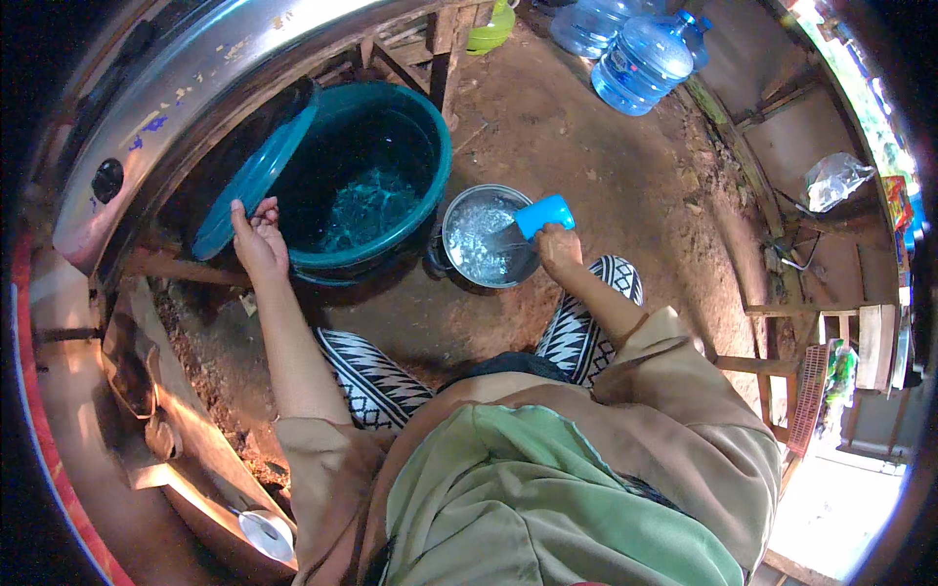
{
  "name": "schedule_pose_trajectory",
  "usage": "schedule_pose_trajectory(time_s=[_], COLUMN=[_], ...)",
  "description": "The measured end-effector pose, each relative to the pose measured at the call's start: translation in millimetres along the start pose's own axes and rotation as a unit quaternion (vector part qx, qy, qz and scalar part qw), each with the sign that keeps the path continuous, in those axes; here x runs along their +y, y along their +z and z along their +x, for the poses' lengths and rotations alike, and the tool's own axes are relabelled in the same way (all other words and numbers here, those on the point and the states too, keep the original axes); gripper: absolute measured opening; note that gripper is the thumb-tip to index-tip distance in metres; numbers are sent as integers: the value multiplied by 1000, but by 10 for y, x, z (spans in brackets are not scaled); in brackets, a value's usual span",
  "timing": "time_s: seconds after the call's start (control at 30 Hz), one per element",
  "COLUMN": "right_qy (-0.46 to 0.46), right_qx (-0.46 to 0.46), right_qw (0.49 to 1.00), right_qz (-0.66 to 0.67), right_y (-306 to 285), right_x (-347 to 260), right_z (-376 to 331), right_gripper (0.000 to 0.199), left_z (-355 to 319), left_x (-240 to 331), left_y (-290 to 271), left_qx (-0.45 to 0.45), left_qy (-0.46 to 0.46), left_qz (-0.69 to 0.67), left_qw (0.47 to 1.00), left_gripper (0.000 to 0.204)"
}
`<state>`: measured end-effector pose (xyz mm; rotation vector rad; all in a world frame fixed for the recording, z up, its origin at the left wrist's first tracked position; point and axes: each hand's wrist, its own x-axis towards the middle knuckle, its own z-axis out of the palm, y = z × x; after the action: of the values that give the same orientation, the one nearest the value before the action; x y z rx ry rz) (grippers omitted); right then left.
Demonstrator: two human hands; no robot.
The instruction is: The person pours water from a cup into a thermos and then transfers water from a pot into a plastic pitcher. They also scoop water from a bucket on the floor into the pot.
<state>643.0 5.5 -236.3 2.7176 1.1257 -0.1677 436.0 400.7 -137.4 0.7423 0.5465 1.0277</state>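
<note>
In my right hand [559, 250] is a blue plastic dipper [545, 216], tilted over a round metal pot [452, 256] on the ground. Water [486, 239] pours from the dipper into the pot, and the surface there is frothy. My left hand [260, 241] grips the lower edge of a teal lid [256, 183], which it holds tilted up at the side of a large teal tub [437, 127]. Rippling water shows inside the tub. The pot stands just right of the tub, in front of my knees.
Large clear blue water jugs [645, 63] and a green container [491, 27] stand at the far side on the dirt floor [557, 127]. A wooden frame [445, 59] borders the tub. At right are wooden shelving and a pink basket [809, 400]; a white lid-like disc [267, 534] lies lower left.
</note>
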Motion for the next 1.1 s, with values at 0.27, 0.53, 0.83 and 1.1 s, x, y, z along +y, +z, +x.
schedule_pose_trajectory(time_s=[0.27,0.53,0.83,1.1], right_qy=[-122,-347,-336,-318], right_qx=[166,353,-16,-216], right_qw=[975,865,937,920], right_qz=[-83,88,-100,73], right_y=[-365,-1762,-1133,-1046], right_x=[-35,-859,-2217,-2307], right_z=[219,1145,1790,1978], right_gripper=[16,13,19,27], left_z=[31,-29,-42,-59], left_x=[-15,14,20,65], left_y=[-60,18,63,71], left_qx=[-3,-6,-9,2], left_qy=[-8,39,43,32], left_qz=[0,2,9,-3], left_qw=[1000,999,999,999], left_gripper=[33,28,29,28])
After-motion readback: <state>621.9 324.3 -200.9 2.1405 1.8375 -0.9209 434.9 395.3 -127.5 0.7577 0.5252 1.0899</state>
